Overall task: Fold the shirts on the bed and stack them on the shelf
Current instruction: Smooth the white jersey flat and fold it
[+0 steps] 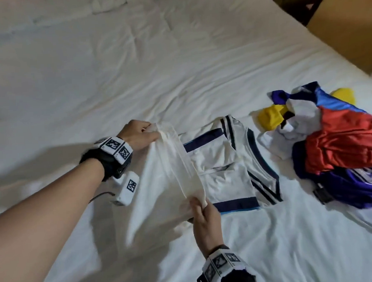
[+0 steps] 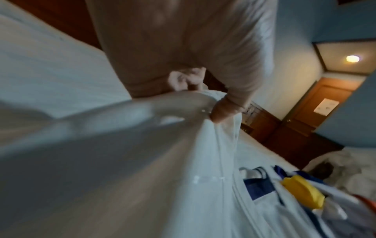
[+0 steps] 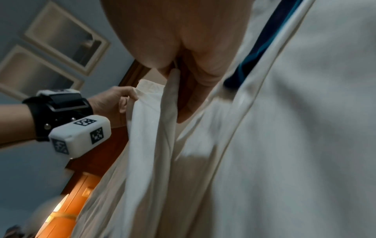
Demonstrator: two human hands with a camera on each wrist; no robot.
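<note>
A white shirt [image 1: 223,160] with navy trim lies partly folded on the bed [image 1: 132,57]. Its left side is lifted off the sheet as a long folded edge [image 1: 182,163]. My left hand [image 1: 140,132] pinches the far end of that edge, and my right hand [image 1: 204,222] pinches the near end. The left wrist view has my left hand's fingers [image 2: 220,112] curled on the white fabric [image 2: 183,169]. In the right wrist view my right hand [image 3: 183,48] grips the cloth [image 3: 284,145], and the left hand [image 3: 114,103] holds the other end.
A loose pile of coloured shirts [image 1: 337,144], red, purple, yellow and white, lies on the bed to the right of the white shirt. Brown wooden furniture [image 1: 348,32] stands past the bed's far right edge. The sheet to the left and far side is rumpled.
</note>
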